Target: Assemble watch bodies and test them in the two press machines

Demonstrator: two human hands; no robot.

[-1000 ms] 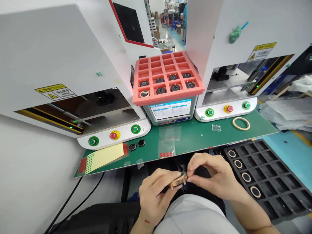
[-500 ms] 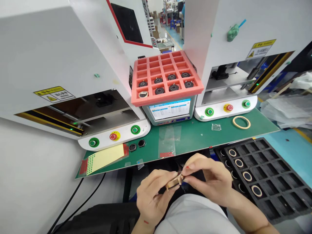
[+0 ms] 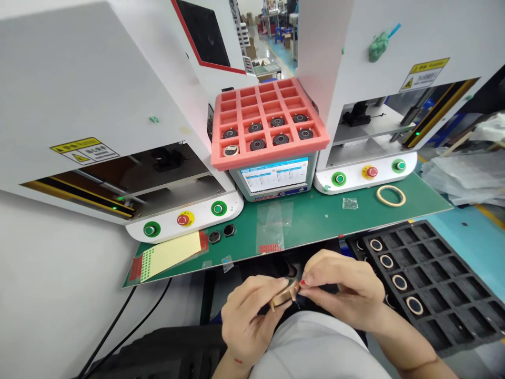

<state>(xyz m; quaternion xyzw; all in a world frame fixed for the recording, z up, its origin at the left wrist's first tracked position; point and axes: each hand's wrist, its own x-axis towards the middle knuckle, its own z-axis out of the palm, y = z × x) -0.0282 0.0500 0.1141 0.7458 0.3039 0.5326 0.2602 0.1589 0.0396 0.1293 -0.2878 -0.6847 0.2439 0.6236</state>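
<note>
Both hands meet low in the middle, below the front edge of the green mat (image 3: pixel 315 221). My left hand (image 3: pixel 246 316) grips a small gold-coloured round watch case (image 3: pixel 284 296) between thumb and fingers. My right hand (image 3: pixel 347 295) is closed in a pinch at the case's right edge, fingertips touching it. What the pinch holds, if anything, is too small to make out. A black tray (image 3: pixel 437 295) with several ringed round parts lies just right of my right hand.
A pink foam tray (image 3: pixel 268 152) with several dark round parts sits on a screen unit (image 3: pixel 274 179). White machines with green and red buttons stand left (image 3: pixel 79 105) and right (image 3: pixel 394 63). On the mat lie two black discs (image 3: pixel 221 234), sticker sheets (image 3: pixel 165 255), a tape ring (image 3: pixel 390 196).
The hands stay together on the watch case, shifting slightly; the right fingertips have slid a little along its edge. The view has tilted slightly. Nothing was put down or picked up.
</note>
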